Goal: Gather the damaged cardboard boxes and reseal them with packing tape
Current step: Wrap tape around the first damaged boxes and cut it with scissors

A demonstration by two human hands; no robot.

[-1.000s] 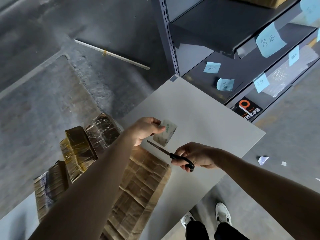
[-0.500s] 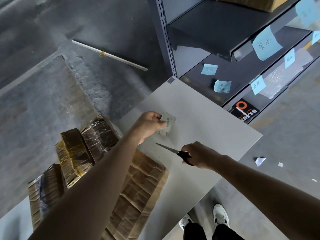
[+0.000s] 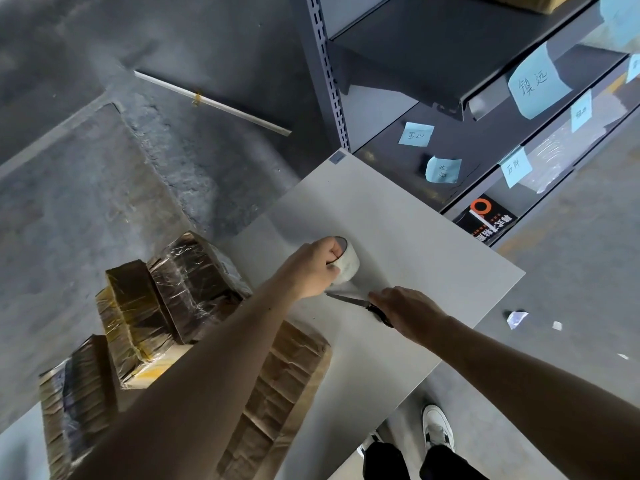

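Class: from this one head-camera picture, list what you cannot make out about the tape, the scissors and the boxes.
All in the head view.
The scissors: handles covered by the right hand.
The tape roll: near side hidden by the left hand.
The crumpled cardboard: partly covered by the left forearm.
The shelf box: cut off by the top edge.

Whitish tape roll (image 3: 347, 265), black-handled scissors (image 3: 367, 306), brown creased cardboard (image 3: 284, 386), pale grey table (image 3: 398, 244), light-blue notes (image 3: 415, 134)

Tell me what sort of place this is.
Probably a warehouse or stockroom: grey slotted metal shelving tagged with handwritten blue paper notes, a bare grey concrete floor, and tape-wrapped brown cardboard boxes on a white rectangular tabletop.
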